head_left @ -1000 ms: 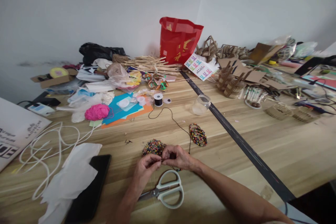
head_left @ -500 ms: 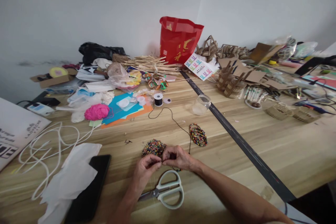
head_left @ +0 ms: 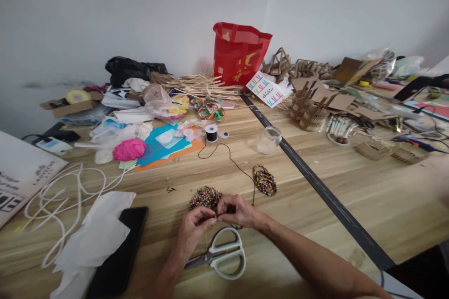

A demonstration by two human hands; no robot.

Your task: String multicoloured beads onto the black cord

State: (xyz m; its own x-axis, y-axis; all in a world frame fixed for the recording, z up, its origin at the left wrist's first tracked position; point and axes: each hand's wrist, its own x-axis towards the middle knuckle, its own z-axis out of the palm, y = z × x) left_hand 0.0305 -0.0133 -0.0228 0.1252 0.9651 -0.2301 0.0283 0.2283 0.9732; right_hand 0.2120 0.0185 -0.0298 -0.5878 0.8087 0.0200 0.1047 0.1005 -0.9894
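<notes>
My left hand point(head_left: 196, 224) is closed in a pinch, its fingertips meeting those of my right hand point(head_left: 235, 210). What the left fingers pinch is too small to make out. My right hand is pinched too, on thin black cord point(head_left: 242, 168) that runs from the spool point(head_left: 211, 133) and passes behind the wrist; a few beads show just under this hand. A heap of small multicoloured beads point(head_left: 205, 197) lies right behind my hands. To its right rest beaded bracelets point(head_left: 264, 180), stacked together. Scissors point(head_left: 227, 253) with pale green handles lie just below my hands.
A clear jar point(head_left: 269, 140) stands beyond the bracelets, near a black strip point(head_left: 315, 181) across the table. At left are a black tablet-like slab point(head_left: 131, 243), white paper point(head_left: 94, 229) and white cable point(head_left: 79, 196). Pink yarn point(head_left: 129, 149) and a red bag point(head_left: 238, 53) sit farther back.
My hands stay almost in place, with fingertips still together. A faint blurred shape has appeared at the far right edge of the table.
</notes>
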